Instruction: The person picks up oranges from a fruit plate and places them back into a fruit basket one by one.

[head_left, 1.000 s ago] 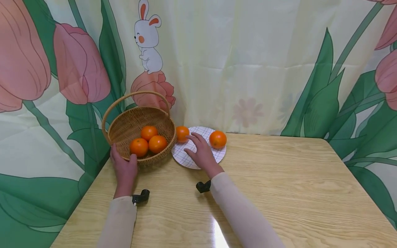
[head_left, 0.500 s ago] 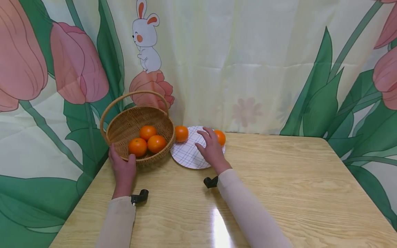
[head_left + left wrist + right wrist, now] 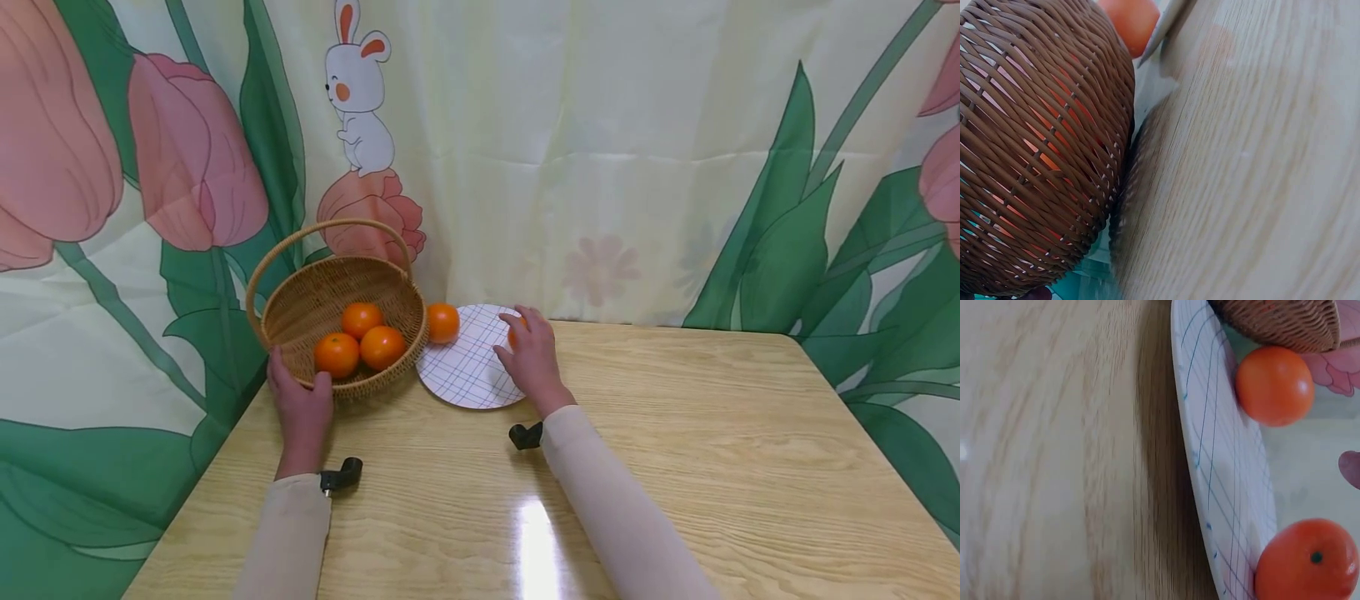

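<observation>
The wicker basket (image 3: 318,292), three oranges (image 3: 381,348) inside, is gripped at its rim by the left hand (image 3: 302,415). On the plate (image 3: 468,371), the right-side orange (image 3: 1304,565) is partly covered by the right hand (image 3: 536,358) — fingers spread — while the left-side orange (image 3: 442,323) is seen beside the basket.

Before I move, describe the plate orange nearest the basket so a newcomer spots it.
On the wooden table, right of the wicker basket, lies a round white plate with grid lines. Your orange is on its basket side; the plate's other orange is near the right hand.
</observation>
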`<state>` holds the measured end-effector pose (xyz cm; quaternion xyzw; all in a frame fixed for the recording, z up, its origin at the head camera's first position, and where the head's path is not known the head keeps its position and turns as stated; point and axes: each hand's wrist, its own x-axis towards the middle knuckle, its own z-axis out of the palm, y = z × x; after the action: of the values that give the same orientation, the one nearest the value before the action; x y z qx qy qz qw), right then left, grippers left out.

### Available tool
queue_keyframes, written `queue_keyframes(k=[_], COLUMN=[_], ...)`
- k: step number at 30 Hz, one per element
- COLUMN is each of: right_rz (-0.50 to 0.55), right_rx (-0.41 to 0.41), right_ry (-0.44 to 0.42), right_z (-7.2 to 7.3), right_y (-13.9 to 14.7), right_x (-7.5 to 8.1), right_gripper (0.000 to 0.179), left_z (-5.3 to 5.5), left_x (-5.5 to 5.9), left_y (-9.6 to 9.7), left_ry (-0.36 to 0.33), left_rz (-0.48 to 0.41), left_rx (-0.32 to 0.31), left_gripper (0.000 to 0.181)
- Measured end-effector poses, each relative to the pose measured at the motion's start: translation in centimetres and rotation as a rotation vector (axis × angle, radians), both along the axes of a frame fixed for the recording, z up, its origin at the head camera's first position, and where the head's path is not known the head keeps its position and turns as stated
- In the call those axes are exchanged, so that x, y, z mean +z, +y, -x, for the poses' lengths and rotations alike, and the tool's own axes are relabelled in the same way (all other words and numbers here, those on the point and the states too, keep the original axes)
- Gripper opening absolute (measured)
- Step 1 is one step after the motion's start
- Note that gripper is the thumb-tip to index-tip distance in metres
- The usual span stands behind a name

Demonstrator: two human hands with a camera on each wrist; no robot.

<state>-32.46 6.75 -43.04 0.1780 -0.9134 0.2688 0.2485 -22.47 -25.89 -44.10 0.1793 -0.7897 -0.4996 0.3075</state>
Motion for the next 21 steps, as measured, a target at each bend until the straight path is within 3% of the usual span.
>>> queue_keyframes(k=[5, 15, 21], right_rz=[-0.039, -0.128, -0.182], right_rx=[-0.044, -0.103, -0.127], right_ry=[-0.043, -0.132, -0.191], right_z=[0.15, 0.5, 0.83], right_y=[0.33, 0.74, 0.79], right_x=[-0.2, -0.69, -0.57], right_gripper=[0.055, 0.06, 0.064], left_z=[0.07, 0.06, 0.24], left_x=[0.01, -0.11, -0.2], left_y=[-0.11, -0.05, -0.15], left_ry=[0.035, 0.004, 0.029], left_rz=[0.019, 0.029, 0.043], left_rx=[-0.008, 0.014, 0.026], left_gripper=[0.074, 0.074, 0.074])
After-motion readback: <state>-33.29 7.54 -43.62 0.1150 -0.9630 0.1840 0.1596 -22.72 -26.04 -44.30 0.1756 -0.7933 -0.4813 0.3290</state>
